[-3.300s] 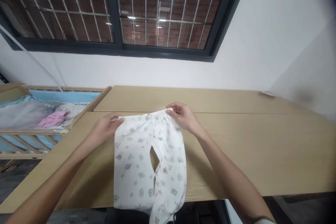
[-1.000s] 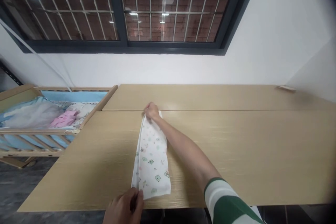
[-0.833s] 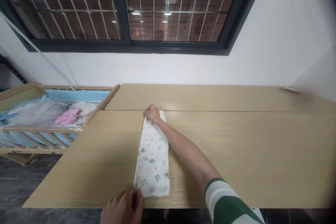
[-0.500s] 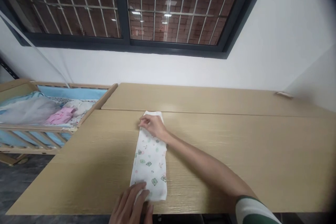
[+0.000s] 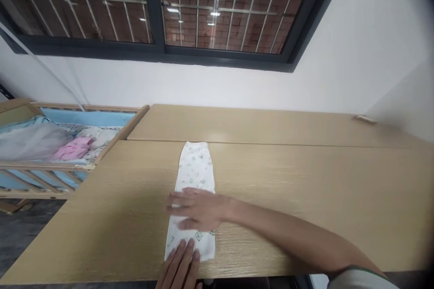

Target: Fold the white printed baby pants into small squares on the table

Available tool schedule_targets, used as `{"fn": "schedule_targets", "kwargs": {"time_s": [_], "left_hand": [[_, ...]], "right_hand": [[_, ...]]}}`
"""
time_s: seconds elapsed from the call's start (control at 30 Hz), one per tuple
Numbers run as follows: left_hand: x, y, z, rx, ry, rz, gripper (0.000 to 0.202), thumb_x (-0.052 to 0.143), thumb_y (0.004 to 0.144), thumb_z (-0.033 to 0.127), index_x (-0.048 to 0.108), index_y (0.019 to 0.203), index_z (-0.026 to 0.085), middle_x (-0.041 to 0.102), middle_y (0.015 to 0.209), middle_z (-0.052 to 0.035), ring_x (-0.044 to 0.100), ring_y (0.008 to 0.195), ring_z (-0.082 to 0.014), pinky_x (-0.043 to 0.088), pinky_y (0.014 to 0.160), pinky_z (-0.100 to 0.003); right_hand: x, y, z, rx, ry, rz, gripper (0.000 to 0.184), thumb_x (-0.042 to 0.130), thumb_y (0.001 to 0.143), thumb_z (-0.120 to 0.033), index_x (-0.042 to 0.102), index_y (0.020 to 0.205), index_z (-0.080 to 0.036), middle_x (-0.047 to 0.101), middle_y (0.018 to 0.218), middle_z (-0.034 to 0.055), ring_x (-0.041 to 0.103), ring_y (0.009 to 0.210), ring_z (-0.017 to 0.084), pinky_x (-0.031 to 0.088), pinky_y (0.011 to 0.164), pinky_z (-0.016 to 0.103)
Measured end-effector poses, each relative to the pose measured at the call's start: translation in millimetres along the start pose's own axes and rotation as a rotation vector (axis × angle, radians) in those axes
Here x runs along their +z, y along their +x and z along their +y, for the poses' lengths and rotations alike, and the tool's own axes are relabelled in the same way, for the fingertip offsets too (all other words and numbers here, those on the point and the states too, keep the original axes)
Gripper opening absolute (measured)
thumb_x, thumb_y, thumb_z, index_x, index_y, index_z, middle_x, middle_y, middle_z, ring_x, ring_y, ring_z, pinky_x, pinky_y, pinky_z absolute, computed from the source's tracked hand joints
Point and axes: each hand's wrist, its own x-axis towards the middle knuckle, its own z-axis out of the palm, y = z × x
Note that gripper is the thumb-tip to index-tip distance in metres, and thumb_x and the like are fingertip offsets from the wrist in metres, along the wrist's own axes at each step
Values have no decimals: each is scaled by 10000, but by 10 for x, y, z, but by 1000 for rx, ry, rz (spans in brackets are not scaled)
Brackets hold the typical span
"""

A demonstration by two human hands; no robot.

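Note:
A folded white cloth (image 5: 195, 165) printed with small green and pink animal figures lies lengthwise on the wooden table (image 5: 305, 198); it looks like a folded baby garment, though its exact kind is unclear. Across its middle lies my right hand (image 5: 198, 210), palm down with fingers stretched out to the left, slightly blurred. My left hand (image 5: 181, 264) rests flat on the near end of the cloth, fingers extended and pointing away from me. Neither hand grips anything.
To the left stands a wooden crib (image 5: 91, 167) with blue lining, holding a pink cloth (image 5: 75, 148) and white bedding. Behind the table are a white wall (image 5: 237, 86) and a barred window (image 5: 220, 13). A small pale object (image 5: 364, 118) sits at the back right.
My right hand has left the cloth's far end, opened from a pinch and slid toward me to the middle. My left hand has moved slightly right and now lies flat on the near end.

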Motion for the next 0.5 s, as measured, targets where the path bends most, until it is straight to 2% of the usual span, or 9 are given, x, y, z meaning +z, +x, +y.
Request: {"fn": "schedule_targets", "kwargs": {"time_s": [0.17, 0.3, 0.4, 0.5], "left_hand": [[-35, 26, -18, 4, -2, -6, 311, 488, 960, 235, 703, 1176, 172, 732, 1195, -61, 703, 1096, -204, 557, 988, -264], [-12, -2, -37, -14, -45, -13, 324, 522, 952, 246, 689, 1228, 213, 723, 1221, -46, 683, 1140, -186, 557, 999, -246], [37, 103, -46, 3, -90, -32, 352, 510, 942, 211, 679, 1251, 207, 702, 1264, -47, 667, 1172, -190, 580, 963, -251], [45, 360, -56, -8, -187, -71, 376, 483, 922, 140, 670, 1245, 179, 692, 1284, -48, 669, 1166, -190, 595, 934, -259]], "right_hand": [[-306, 219, 715, 212, -89, 27, 624, 368, 1047, -551, 248, 1602, -292, 149, 1673, 40, 114, 1553, 218, 54, 1262, 434], [-504, 336, 1314, 381, -166, 129, 670, 297, 1045, -588, 206, 1616, -249, 137, 1672, 47, 93, 1556, 226, 25, 1264, 425], [-626, 301, 1653, 392, -182, 183, 637, 317, 1049, -548, 258, 1605, -242, 181, 1664, 33, 128, 1551, 226, 62, 1268, 408], [-756, 209, 1835, 389, -193, 230, 566, 377, 1045, -475, 360, 1568, -259, 276, 1638, 28, 214, 1532, 228, 115, 1266, 416]]}}
